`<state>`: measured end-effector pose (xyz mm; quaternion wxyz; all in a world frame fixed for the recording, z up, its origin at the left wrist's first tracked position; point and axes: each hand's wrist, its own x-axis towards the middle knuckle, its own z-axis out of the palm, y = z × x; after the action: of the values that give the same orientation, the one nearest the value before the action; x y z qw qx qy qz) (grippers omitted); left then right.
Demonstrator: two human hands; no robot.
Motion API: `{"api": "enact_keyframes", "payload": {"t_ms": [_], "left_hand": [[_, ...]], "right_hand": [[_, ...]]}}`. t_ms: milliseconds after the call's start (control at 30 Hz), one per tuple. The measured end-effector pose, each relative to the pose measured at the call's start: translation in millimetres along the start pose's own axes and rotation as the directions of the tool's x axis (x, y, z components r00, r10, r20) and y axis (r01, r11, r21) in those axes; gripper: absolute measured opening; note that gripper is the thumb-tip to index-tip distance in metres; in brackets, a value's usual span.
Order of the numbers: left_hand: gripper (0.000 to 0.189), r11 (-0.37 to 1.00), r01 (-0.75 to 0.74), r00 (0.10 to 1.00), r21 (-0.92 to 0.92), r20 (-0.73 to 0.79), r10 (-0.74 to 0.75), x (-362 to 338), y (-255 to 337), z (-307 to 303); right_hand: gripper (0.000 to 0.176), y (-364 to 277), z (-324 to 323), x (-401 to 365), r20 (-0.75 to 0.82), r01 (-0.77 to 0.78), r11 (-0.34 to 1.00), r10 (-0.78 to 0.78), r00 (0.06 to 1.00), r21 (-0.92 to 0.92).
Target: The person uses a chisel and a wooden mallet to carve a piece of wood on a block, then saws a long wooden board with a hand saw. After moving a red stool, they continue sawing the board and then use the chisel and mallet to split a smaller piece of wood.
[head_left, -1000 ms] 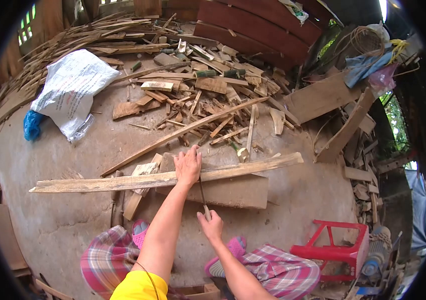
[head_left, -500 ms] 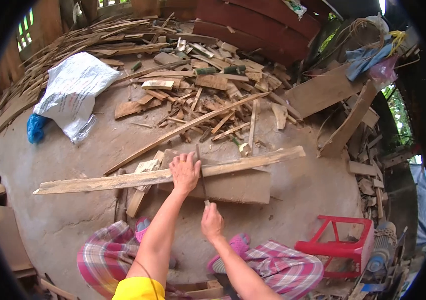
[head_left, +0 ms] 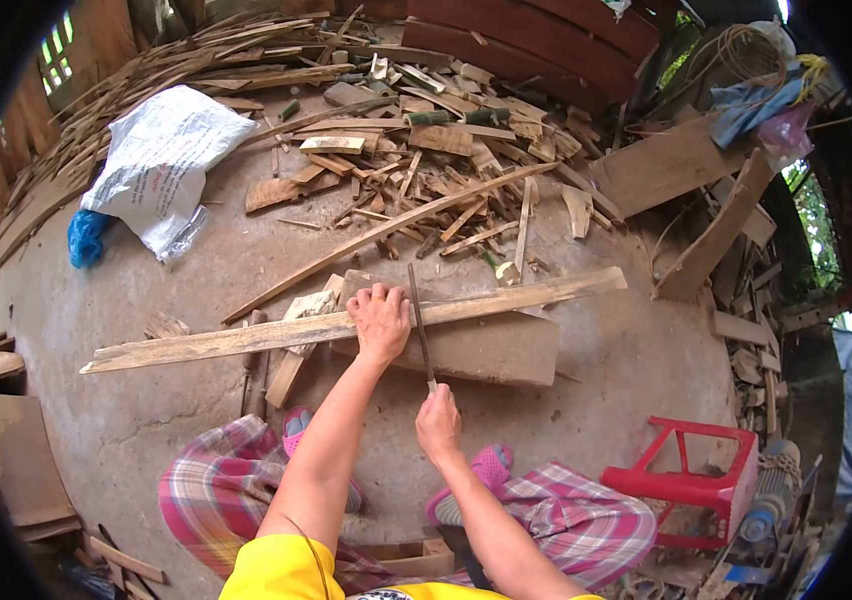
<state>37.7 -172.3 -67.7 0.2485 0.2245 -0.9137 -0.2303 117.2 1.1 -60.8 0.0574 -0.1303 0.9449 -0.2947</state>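
My left hand [head_left: 381, 322] presses down on a long, rough wooden plank [head_left: 216, 342], with its fingers curled over the far edge. In my right hand [head_left: 439, 424] is the handle of what looks like a handsaw [head_left: 424, 340]. Its narrow dark blade crosses the plank just right of my left hand and points away from me. I see the blade nearly edge-on, so its teeth cannot be made out. Beneath the plank lies a thick wooden block [head_left: 496, 350], and a shorter wood piece [head_left: 291, 375] sits under it further left.
A heap of wood scraps [head_left: 446, 150] covers the floor ahead. A white sack [head_left: 166, 150] and a blue bag [head_left: 88, 238] lie left. At right are a red plastic stool [head_left: 686, 480] and a motor-like machine [head_left: 768, 500]. Pink slippers [head_left: 491, 467] are close below.
The whole scene has shifted slightly up and to the right in view. Both hands keep their grip, and the blade still lies across the plank at about the same place.
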Motion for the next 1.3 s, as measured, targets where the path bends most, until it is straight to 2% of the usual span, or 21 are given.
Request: {"api": "enact_keyframes", "payload": {"t_ms": [67,133,200,267,400,633,700,733,833,867,1000,1033,1100,1200,1300], "left_hand": [[0.02,1.0,0.009,1.0,0.01,0.01,-0.009,-6.8,2.2,-2.8],[0.018,1.0,0.017,1.0,0.024,0.017,-0.017,-12.1,2.7,-5.0],[0.017,0.999,-0.035,0.999,-0.002,-0.019,0.035,-13.7,2.5,-8.1],[0.017,0.998,-0.057,0.998,0.03,-0.007,0.058,-14.6,1.8,-6.6],[0.015,0.995,-0.079,0.996,0.058,-0.026,0.081,-14.5,-0.3,-2.9],[0.014,0.997,-0.047,0.999,0.056,-0.001,0.047,-14.3,3.8,-5.2],[0.014,0.996,-0.06,0.998,0.062,0.004,0.06,-10.7,2.8,-5.5],[0.014,0.995,-0.084,0.996,0.051,0.006,0.084,-10.9,1.4,-5.6],[0.014,0.994,-0.101,0.995,0.039,0.019,0.101,-12.6,-0.2,-3.2],[0.014,0.994,-0.103,0.994,0.043,0.028,0.102,-13.2,-0.8,-5.0],[0.016,0.991,-0.098,0.995,0.094,0.028,0.095,-14.0,-1.0,-1.3],[0.016,0.992,-0.091,0.996,0.083,0.017,0.09,-9.9,-0.2,0.1],[0.018,0.988,-0.115,0.99,0.104,-0.067,0.122,-13.2,-0.3,2.9],[0.018,0.988,-0.133,0.989,0.075,-0.06,0.138,-17.9,-4.7,5.6],[0.017,0.989,-0.137,0.985,0.059,-0.093,0.142,-15.0,-5.8,5.4]], "right_hand": [[0.018,-3.2,0.9,-0.1,0.022,-0.066,0.997,0.067,0.997,-0.032],[0.018,-3.6,-0.5,-2.2,0.039,-0.069,0.996,0.071,0.997,-0.05],[0.019,-2.9,-4.3,-7.2,0.053,-0.069,0.995,0.073,0.996,-0.066],[0.022,-0.7,-8.9,-10.2,0.123,-0.025,0.974,0.053,0.991,-0.225],[0.024,3.2,-4.2,8.9,0.102,-0.017,0.954,0.05,0.994,-0.299],[0.022,-1.8,-13.5,-1.8,0.053,0.051,0.964,-0.038,0.998,-0.26],[0.021,-4.4,-14.7,-9.5,0.098,-0.023,0.94,0.06,0.993,-0.34],[0.022,-4.9,-11.6,-6.8,0.083,-0.013,0.946,0.042,0.996,-0.324],[0.024,-25.9,-8.3,37.3,0.066,0.048,0.968,-0.033,0.997,-0.246],[0.025,-29.8,-4.7,50.0,0.08,0.023,0.963,-0.002,0.997,-0.267],[0.023,-0.5,2.4,11.5,0.054,0.015,0.969,-0.002,0.999,-0.247],[0.023,1.0,-5.8,-4.2,0.127,-0.05,0.956,0.09,0.988,-0.289],[0.023,-6.9,-12.9,-6.8,0.09,-0.05,0.97,0.073,0.993,-0.24],[0.023,-29.5,-7.5,40.8,0.078,0.006,0.973,0.012,0.997,-0.232],[0.023,-23.4,0.5,46.7,0.063,0.024,0.977,-0.01,0.998,-0.213]]}}
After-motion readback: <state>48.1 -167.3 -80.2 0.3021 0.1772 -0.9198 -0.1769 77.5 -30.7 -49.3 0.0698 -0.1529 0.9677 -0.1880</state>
